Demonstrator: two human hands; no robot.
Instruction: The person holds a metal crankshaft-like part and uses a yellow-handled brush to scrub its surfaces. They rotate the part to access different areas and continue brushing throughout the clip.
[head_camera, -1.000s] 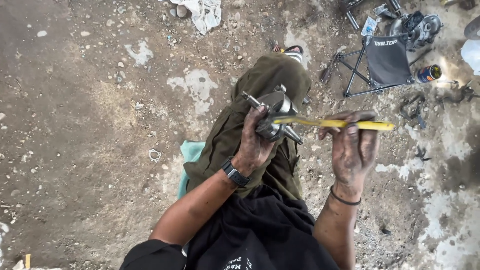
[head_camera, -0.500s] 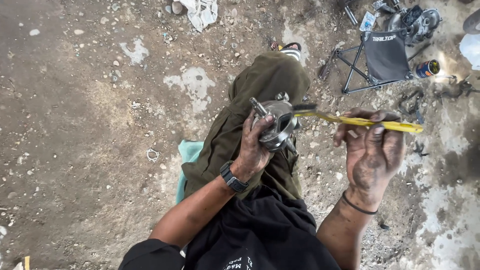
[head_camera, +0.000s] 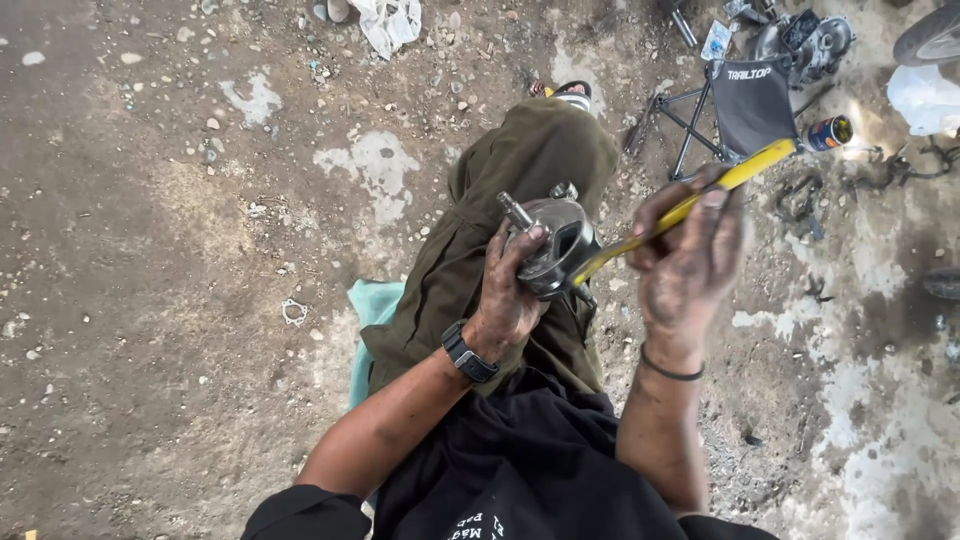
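Fingers (head_camera: 530, 245) of the left hand (head_camera: 510, 300) were clamped around a round metal engine part (head_camera: 555, 245), held above the lap over the olive trouser leg (head_camera: 500, 200). Those of the right hand (head_camera: 690, 270) were closed on a yellow-handled tool (head_camera: 700, 195), its tip set into the part's opening. Judged from this, prying or scraping was under way and unfinished, the tool being engaged in the part; how much remained could not be told. Both hands were dark with grease. Bare, stony ground (head_camera: 150, 250) formed the work surface, outdoors. A folding stool (head_camera: 745, 105), a small can (head_camera: 830, 132), other engine pieces (head_camera: 810, 40) and a white rag (head_camera: 385, 22) lay beyond; a gasket (head_camera: 293, 312) lay on the dirt to the left.
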